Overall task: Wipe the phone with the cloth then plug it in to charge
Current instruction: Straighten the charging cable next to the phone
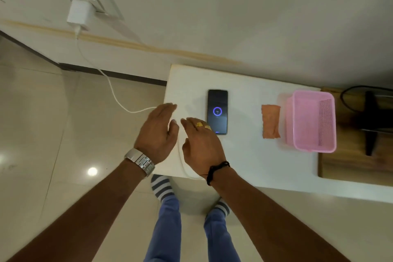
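Charging is judged under way: a ring is shown on the phone (217, 111) at frame centre, the cloth (271, 121) laid right; left hand (159, 132) and right hand (201, 142) are held with fingers apart, empty; only withdrawal is called for

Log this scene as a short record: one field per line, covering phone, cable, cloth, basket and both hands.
phone: flat on white table, screen lit with a blue ring
charger: in wall socket
cable: runs from charger to table
cloth: orange, between phone and basket
basket: pink, right of cloth
left hand: open, holds nothing
right hand: open, beside phone
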